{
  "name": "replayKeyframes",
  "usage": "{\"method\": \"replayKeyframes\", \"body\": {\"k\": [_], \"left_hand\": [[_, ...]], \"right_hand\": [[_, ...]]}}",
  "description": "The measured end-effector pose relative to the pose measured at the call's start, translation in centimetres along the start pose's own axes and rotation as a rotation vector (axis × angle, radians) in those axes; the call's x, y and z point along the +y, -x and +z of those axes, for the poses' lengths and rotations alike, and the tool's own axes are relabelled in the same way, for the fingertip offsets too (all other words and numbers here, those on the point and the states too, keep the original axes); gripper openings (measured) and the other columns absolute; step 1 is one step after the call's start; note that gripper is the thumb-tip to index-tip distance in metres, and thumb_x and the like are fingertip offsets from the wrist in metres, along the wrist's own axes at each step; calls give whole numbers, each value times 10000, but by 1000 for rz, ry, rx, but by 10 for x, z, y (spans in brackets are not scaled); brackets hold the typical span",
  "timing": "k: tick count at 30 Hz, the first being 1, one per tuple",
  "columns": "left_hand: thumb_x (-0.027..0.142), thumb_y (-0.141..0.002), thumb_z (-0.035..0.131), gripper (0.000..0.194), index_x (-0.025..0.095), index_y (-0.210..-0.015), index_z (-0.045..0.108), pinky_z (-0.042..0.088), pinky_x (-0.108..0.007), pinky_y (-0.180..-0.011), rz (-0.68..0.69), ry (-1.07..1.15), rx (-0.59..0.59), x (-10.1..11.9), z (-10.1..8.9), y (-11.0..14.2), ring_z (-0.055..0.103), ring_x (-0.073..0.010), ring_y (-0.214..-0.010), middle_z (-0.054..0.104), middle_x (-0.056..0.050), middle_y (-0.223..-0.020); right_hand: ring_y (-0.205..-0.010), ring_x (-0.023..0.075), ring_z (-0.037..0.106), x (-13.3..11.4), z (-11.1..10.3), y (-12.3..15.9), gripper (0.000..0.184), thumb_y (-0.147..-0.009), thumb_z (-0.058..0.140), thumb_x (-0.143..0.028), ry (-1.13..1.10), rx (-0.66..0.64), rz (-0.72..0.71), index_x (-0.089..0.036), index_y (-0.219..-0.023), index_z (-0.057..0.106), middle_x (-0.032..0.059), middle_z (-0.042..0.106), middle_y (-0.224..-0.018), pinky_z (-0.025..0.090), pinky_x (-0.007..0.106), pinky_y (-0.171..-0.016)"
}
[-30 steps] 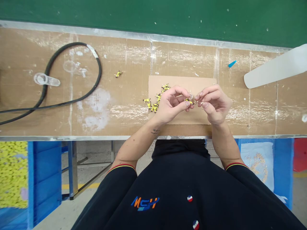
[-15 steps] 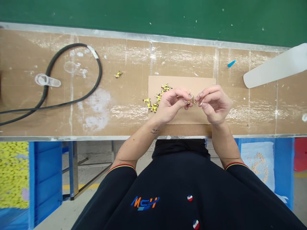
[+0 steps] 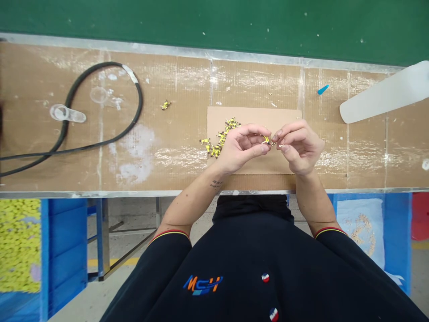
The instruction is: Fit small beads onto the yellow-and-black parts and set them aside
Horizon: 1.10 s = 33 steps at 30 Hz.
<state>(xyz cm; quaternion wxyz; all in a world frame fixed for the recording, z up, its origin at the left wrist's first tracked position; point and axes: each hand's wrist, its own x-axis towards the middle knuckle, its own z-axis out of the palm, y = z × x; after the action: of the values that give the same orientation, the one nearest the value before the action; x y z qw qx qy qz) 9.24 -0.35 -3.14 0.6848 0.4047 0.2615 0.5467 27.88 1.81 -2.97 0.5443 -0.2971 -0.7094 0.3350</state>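
Between the left hand (image 3: 239, 147) and right hand (image 3: 300, 147), pinching fingertips grip a small yellow piece (image 3: 266, 140); a slipped pinch could drop it onto the nearby pile of yellow pieces (image 3: 221, 138).

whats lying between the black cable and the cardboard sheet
In the head view, one small yellow piece and whitish stains lie on the brown cardboard bench cover between the black cable and the cardboard sheet.
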Motion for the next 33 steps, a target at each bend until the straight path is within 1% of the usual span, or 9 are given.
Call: {"method": "replayKeyframes", "body": {"k": [3,6,9,11,16,20,27,31,33], "left_hand": [[461,-794,901,355,197,-975,745,625,-241,-692,-10,-4,-7,0,0,-2,719,-97,-709,734,-12,-843],[509,-842,848,350,206,-989,752,617,-235,-665,-6,-11,-31,-1,-1,-2,715,-94,-685,740,-10,-824],[501,-892,802,302,227,-1012,763,616,-228,-663,19,3,-67,-2,-1,-1,721,-89,-684,750,-7,-832],[486,-917,779,265,242,-1018,766,618,-227,-676,30,14,-72,-2,0,0,732,-91,-706,755,-4,-845],[510,-918,770,283,242,-1005,742,624,-241,-683,-14,42,-69,-3,4,1,740,-105,-724,751,1,-856],[520,-926,759,300,227,-976,722,614,-227,-660,-11,70,-82,-9,6,1,718,-89,-677,741,6,-818],[554,-932,738,341,216,-970,716,606,-213,-638,-2,36,-36,-17,7,2,722,-91,-708,731,7,-812],[524,-936,746,299,229,-982,737,603,-207,-630,1,48,-31,-18,7,2,711,-80,-685,724,14,-801],[497,-948,740,259,243,-993,749,598,-197,-627,24,57,-33,-19,7,2,711,-74,-686,724,19,-801]], "right_hand": [[-747,177,719,0,1,0,175,-934,700,-410,6,-2,-3,-257,-849,691,25,680,-907,648,400,-690],[-768,174,725,-1,2,-2,125,-933,700,-373,8,2,-37,-266,-870,694,20,685,-914,643,385,-696],[-818,177,726,-3,4,-4,83,-928,705,-338,14,15,-72,-277,-874,692,15,685,-921,632,374,-711],[-833,182,722,-5,7,-4,90,-932,700,-348,31,29,-67,-283,-871,689,17,683,-929,629,383,-717],[-833,185,702,-8,12,-1,139,-948,678,-398,92,59,-36,-279,-877,684,29,676,-943,621,398,-723],[-868,182,709,-8,14,1,83,-951,678,-335,60,57,-38,-271,-899,685,29,677,-962,618,392,-759],[-815,153,698,-6,18,-1,25,-935,667,-234,93,88,-130,-251,-925,682,19,682,-963,584,315,-656],[-843,168,715,-6,18,0,34,-924,669,-222,113,87,-134,-251,-913,681,25,680,-964,597,329,-660],[-852,172,716,-6,18,0,33,-921,673,-222,118,86,-129,-253,-911,681,26,677,-969,601,338,-673]]}}
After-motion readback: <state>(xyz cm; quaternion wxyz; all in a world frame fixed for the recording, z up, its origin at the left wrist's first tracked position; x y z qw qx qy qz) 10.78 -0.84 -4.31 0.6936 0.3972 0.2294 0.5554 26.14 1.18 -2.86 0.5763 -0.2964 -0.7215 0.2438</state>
